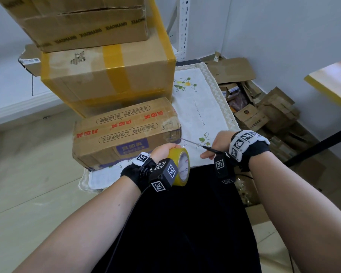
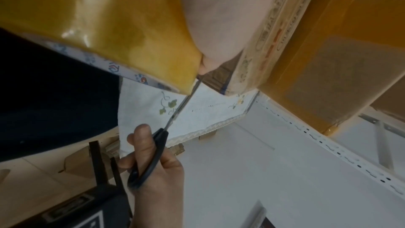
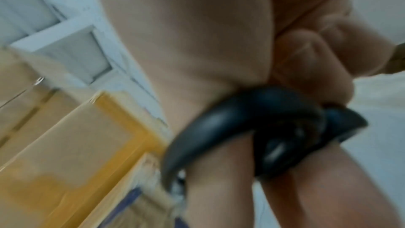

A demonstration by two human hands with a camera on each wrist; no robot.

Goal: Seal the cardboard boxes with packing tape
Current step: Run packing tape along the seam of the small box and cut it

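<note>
The left hand [image 1: 162, 149] is curled round the roll of tape [image 1: 180, 166], gripping it across its yellow outer face just in front of the lowest box [image 1: 124, 133]. The right hand [image 1: 215, 144] has its fingers through the black handles of the scissors [image 1: 203, 146]; the thin blades reach toward the near right corner of that box, beside the roll. The right wrist view is blurred, so whether the blades stand apart or together is hard to tell.

The roll looks light and stiff, with a glossy face that could slide under a loose grip; holding it across its width with the thumb on the outer face, as here, seems the sound place. The free strip is likely thin, clingy and quick to fold on itself, so it wants keeping taut while cut. The boxes look stiff but dented, and the lowest one is pinned under the stack.

Counted: three stacked boxes on the cloth-covered desk [image 1: 201, 115], the middle box [image 1: 106, 79] banded in yellow tape, the top box [image 1: 81, 22] in printed tape. One roll, one pair of scissors. A heap of flattened cardboard [image 1: 260, 107] lies on the floor to the right, too jumbled to count.
</note>
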